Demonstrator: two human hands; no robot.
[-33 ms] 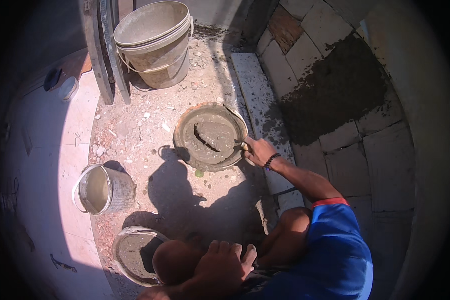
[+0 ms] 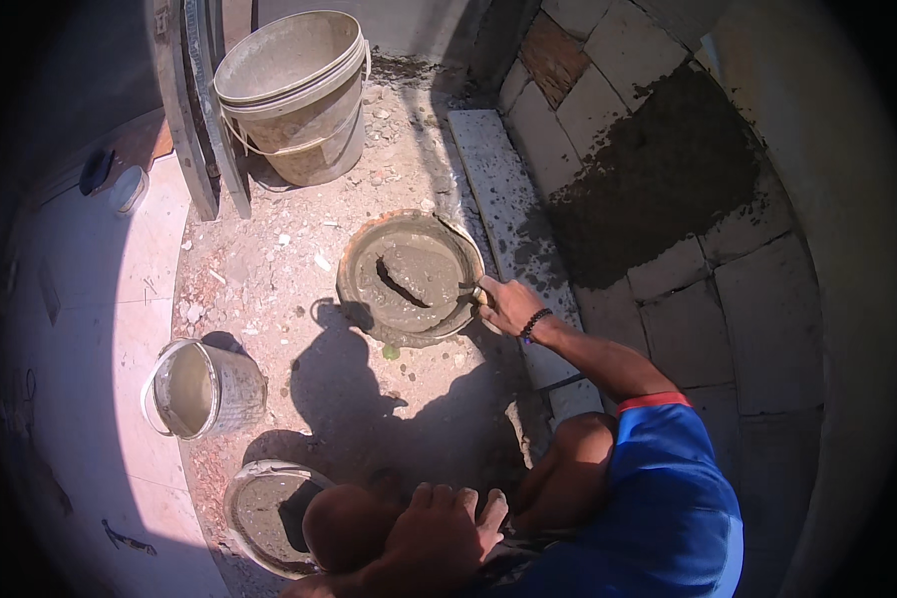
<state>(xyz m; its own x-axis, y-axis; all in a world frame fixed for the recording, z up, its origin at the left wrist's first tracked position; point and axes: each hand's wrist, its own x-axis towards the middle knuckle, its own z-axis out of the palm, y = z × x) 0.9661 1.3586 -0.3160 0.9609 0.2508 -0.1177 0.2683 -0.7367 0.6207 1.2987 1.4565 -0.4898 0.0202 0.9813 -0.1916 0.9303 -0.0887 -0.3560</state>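
My right hand [image 2: 511,306] is closed around the short wooden handle of a trowel [image 2: 481,296] at the right rim of a round basin [image 2: 346,261]. Its blade cannot be made out against the wet grey mortar [image 2: 409,261] filling the basin. A dark curved slit runs across the mortar's surface. Near the lower edge, my left hand [image 2: 443,522] lies over my bent knee, its fingers stretched out and nothing in them.
A large stacked bucket [image 2: 304,130] stands at the far left beside wooden posts [image 2: 182,110]. Nearer are a small pail [image 2: 231,387] and another mortar basin [image 2: 252,476]. On the right, wet mortar [image 2: 658,174] covers part of the tiled wall [image 2: 683,334], above a pale slab [image 2: 503,194].
The whole view has shifted slightly, with the basin and buckets a little further left and lower. Both hands keep the same pose, and the right still grips the trowel.
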